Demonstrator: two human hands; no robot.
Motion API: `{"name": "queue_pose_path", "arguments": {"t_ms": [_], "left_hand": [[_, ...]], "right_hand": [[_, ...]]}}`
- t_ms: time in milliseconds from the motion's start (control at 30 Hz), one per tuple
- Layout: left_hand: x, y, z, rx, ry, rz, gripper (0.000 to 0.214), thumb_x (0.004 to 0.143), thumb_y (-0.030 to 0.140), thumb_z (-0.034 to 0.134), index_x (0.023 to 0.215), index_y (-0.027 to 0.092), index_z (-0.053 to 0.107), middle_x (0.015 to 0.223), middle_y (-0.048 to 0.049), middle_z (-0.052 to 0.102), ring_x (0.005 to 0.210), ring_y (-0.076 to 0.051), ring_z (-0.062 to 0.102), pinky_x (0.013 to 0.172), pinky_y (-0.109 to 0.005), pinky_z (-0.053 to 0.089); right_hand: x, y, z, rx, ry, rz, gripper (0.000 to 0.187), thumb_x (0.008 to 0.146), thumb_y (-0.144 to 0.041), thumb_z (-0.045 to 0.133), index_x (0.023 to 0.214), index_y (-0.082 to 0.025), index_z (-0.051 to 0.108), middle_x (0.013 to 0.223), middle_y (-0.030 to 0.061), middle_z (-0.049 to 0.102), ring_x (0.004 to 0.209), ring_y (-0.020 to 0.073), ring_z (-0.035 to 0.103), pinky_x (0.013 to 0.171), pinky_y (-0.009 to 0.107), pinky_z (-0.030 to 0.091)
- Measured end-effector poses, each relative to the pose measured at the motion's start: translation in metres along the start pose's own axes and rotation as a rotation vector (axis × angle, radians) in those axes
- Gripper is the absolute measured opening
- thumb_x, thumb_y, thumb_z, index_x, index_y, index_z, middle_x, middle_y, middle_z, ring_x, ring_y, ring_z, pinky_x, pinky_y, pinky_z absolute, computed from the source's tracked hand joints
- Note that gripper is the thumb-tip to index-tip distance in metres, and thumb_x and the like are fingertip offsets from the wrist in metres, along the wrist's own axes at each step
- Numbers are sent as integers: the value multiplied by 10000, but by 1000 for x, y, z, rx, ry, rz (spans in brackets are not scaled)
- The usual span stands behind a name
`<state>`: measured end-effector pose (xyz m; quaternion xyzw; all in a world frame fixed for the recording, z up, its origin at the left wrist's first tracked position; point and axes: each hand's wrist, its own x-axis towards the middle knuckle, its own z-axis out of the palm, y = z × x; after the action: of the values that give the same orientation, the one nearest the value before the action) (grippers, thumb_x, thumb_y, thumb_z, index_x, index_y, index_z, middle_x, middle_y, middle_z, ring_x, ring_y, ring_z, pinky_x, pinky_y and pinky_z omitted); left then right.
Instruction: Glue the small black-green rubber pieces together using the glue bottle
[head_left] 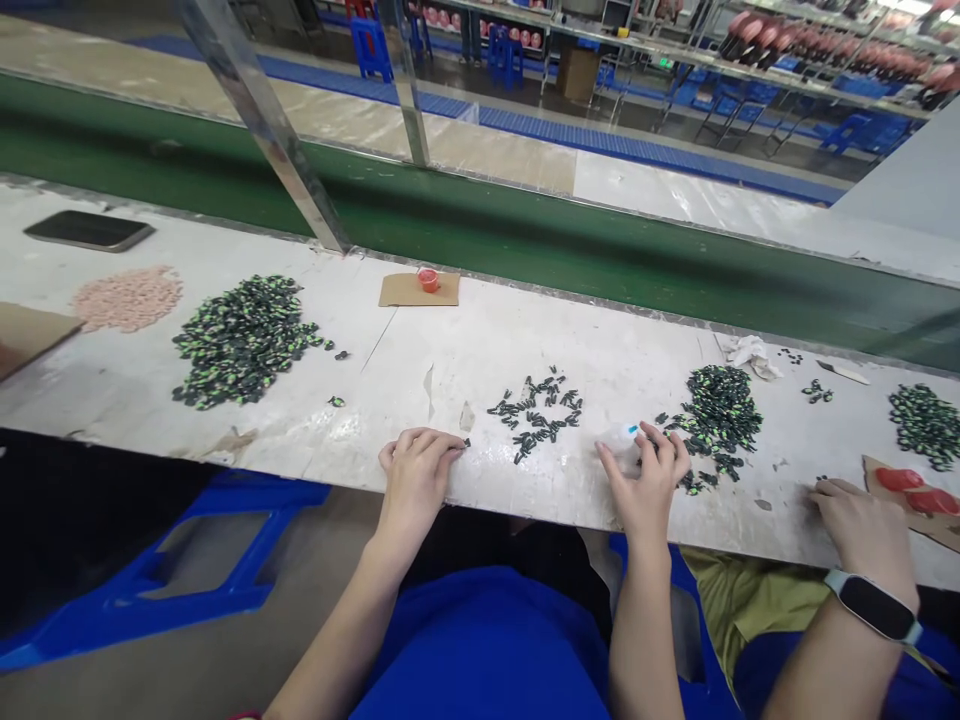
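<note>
My left hand (417, 474) rests on the front edge of the white worktable (315, 425), fingers curled, fingertips pressed on a tiny dark piece. My right hand (646, 478) is closed round a small white bottle with a blue tip (622, 440). Between the hands lies a loose scatter of small black-and-green pieces (538, 411). A denser heap of the same pieces (716, 410) sits just right of my right hand.
A large heap of black-green pieces (240, 338) and a pink heap (129, 297) lie at left, with a dark tray (88, 230) behind. A red cup on cardboard (427, 280) stands at the table's back. A co-worker's hand with a smartwatch (862, 530) works at right. A green conveyor (525, 235) runs behind.
</note>
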<state>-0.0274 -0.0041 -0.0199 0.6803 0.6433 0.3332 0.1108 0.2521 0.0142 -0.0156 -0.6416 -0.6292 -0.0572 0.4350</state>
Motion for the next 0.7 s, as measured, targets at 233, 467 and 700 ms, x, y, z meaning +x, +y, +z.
{"name": "queue_pose_path", "arguments": {"t_ms": [233,467,700], "left_hand": [[0,6,-1,-29,49,5,191,895,152,453,828,245,605,940,-55,695,949,-263,548,747,-390,339],[-4,28,7,-115,-240,147,223,926,118,430,832,230,598,929,-9,697,936,-196,597,844,-393,274],[-8,20,1,-205,-315,73,180,902,264,553,1081,268,574,1079,-28,710,1040,-233,617,912,-419,294]], "right_hand": [[-10,-16,-4,451,-150,319,332,758,-389,700,885,-225,442,1022,107,680,1000,260,638,837,428,503],[-24,-33,0,816,-132,481,286,707,-400,732,800,-199,552,591,-35,596,481,127,543,475,244,437],[-31,-54,13,890,-75,577,267,663,-386,754,769,-154,675,637,17,654,535,143,577,508,251,462]]}}
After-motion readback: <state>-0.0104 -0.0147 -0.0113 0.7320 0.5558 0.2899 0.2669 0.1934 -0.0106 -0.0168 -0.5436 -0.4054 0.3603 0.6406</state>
